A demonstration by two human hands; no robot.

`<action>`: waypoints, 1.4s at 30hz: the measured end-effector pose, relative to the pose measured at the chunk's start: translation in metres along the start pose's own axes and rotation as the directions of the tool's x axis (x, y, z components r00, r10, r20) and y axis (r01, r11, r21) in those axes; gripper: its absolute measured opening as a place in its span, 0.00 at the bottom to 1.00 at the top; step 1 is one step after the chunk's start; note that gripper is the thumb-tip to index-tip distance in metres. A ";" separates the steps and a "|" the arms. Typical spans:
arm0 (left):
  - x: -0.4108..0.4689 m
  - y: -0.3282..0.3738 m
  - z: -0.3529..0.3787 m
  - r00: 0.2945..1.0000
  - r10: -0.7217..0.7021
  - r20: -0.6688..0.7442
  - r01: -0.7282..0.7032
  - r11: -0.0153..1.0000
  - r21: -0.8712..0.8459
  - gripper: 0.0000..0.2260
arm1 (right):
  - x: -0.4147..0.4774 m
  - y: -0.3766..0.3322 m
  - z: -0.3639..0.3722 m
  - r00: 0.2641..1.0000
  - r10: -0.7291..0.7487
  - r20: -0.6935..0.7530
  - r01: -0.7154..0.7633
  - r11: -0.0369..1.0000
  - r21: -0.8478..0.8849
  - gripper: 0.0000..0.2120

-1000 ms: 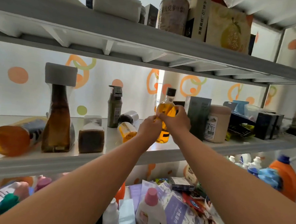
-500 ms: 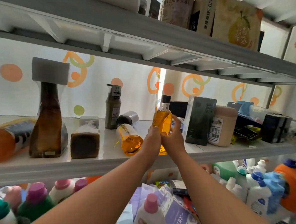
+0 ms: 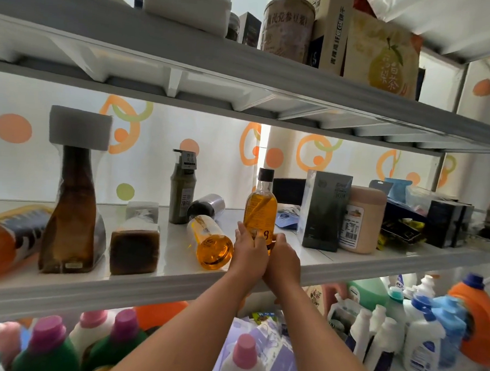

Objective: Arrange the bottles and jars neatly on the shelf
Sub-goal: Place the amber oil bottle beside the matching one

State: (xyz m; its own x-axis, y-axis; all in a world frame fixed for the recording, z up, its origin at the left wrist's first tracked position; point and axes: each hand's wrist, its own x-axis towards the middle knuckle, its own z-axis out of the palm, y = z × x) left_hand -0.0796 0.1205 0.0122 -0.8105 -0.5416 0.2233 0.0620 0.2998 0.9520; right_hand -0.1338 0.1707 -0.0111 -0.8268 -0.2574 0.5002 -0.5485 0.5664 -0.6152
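Note:
An amber bottle with a black cap [image 3: 261, 205] stands upright on the middle shelf [image 3: 348, 257]. My left hand [image 3: 250, 250] and my right hand [image 3: 284, 258] both wrap its base near the front edge. Just to its left a second amber bottle [image 3: 210, 242] lies on its side, silver cap pointing back. Behind that one stands a dark green pump bottle [image 3: 182, 191]. Further left are a tall brown wrapped bottle [image 3: 73, 212], a small brown wrapped jar [image 3: 135, 246] and an orange bottle [image 3: 3, 241] lying down.
Right of my hands stand a dark box [image 3: 324, 210] and a beige jar [image 3: 363, 220], then black boxes [image 3: 448, 223] and packets. The top shelf carries a tin [image 3: 288, 27] and cartons. Detergent bottles [image 3: 417, 342] crowd the shelf below.
The upright amber bottle has come down from mid-air onto the shelf, and both hands have slid from its upper body to its base. The camera has shifted closer.

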 end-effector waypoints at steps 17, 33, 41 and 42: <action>-0.003 0.000 -0.006 0.998 -0.026 -0.060 0.026 1.000 -0.004 0.26 | -0.008 0.001 -0.004 0.997 -0.070 0.042 0.070 0.998 -0.001 0.24; -0.013 0.004 -0.013 0.999 -0.032 -0.011 0.033 0.996 0.088 0.27 | -0.008 0.003 -0.004 0.994 -0.079 0.070 0.079 0.997 -0.002 0.25; -0.023 0.005 -0.013 0.999 0.000 -0.039 0.005 0.993 0.115 0.26 | -0.007 0.003 -0.006 0.992 -0.069 0.106 0.072 0.997 -0.020 0.24; -0.025 0.005 -0.015 0.999 0.013 -0.037 -0.009 0.992 0.125 0.26 | -0.008 0.002 -0.007 0.992 -0.065 0.112 0.068 0.998 -0.019 0.24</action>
State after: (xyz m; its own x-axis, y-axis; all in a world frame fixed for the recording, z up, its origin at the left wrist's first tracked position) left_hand -0.0507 0.1238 0.0140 -0.7873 -0.5663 0.2437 -0.0045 0.4006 0.9162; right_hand -0.1280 0.1791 -0.0123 -0.7979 -0.3803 0.4676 -0.6009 0.5621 -0.5683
